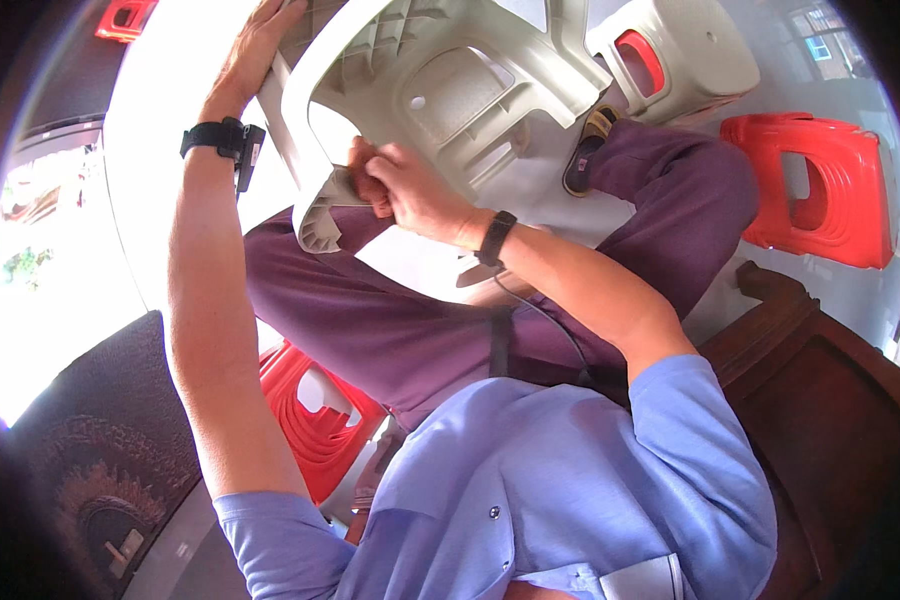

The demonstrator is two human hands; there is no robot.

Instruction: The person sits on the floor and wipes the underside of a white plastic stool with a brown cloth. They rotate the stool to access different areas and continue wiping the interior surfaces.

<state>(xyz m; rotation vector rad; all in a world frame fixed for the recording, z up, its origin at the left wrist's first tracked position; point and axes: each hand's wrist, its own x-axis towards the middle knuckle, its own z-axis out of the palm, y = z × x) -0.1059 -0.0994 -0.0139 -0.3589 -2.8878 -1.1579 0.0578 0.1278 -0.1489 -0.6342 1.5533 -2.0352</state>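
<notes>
A pale beige plastic armchair (pixel 450 97) lies tilted or overturned before me, its ribbed underside showing. My right hand (pixel 420 191) is closed on a crumpled reddish-brown cloth (pixel 367 176), pressed to the curved arm or frame of the chair near its ribbed lower end. At the top left, my left hand (pixel 259 52) rests on or grips the chair's outer edge; its fingertips run to the picture's rim, and glare hides part of that side. Both wrists wear black bands.
Red plastic stools stand at the right (pixel 844 191) and below my left thigh (pixel 319 420). A beige plastic stool (pixel 694 52) with red inside its opening stands at the top right. Dark carved wooden furniture (pixel 817 390) is close at the lower right; a dark textured panel (pixel 112 442) is at the left.
</notes>
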